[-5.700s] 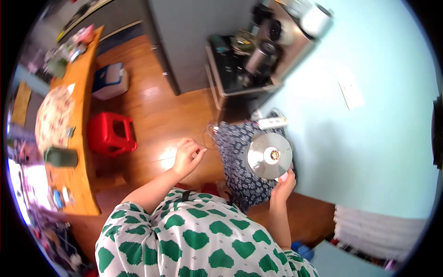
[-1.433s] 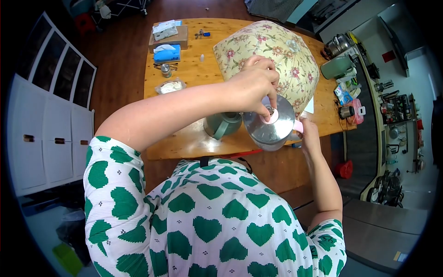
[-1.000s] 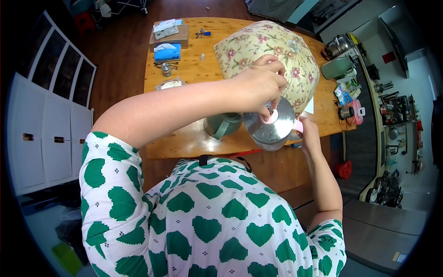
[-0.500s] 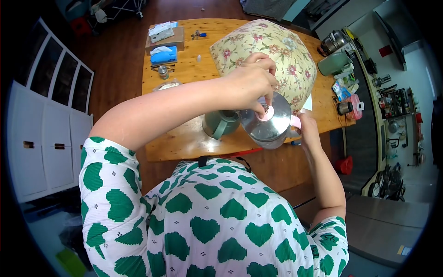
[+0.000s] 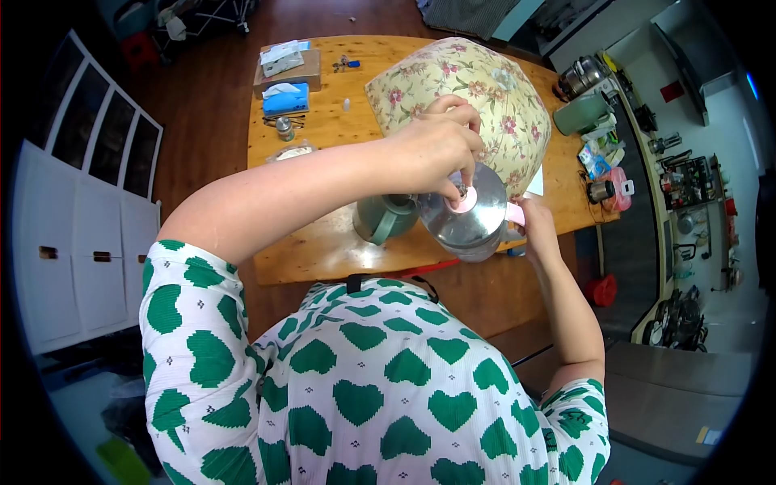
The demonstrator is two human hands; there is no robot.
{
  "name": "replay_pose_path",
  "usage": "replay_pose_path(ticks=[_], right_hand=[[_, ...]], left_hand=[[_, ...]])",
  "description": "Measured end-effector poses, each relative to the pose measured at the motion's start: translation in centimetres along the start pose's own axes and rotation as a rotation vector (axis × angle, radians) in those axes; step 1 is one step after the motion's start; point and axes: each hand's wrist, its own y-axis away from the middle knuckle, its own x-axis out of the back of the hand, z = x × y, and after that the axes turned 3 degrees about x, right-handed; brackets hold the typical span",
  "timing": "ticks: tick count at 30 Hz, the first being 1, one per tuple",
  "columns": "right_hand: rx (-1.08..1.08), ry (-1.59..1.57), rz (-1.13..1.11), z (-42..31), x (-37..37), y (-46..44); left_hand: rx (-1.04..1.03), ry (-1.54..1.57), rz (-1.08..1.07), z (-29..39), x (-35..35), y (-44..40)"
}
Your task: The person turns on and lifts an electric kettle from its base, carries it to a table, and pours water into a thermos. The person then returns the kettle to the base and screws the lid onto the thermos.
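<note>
Though bent, left arm [image 5: 283, 187] over table [image 5: 323, 252]

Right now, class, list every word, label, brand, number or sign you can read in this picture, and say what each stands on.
No text can be read.
Sticker on the grey panel: too small to read.
Blue-and-white packet: too small and blurred.
White pack and blue tissue pack: no lettering readable.
Red square on the wall: too small to tell.
Metal lid: no lettering visible.
</note>
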Motion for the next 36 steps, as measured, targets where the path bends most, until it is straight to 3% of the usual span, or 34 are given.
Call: replay_pose_path(ticks=[36], right_hand=[[0.024,0.067,0.055,-1.3,-0.4,0.6]], left_hand=[[-0.031,0.045,0.046,-0.9,0.3,0.9]])
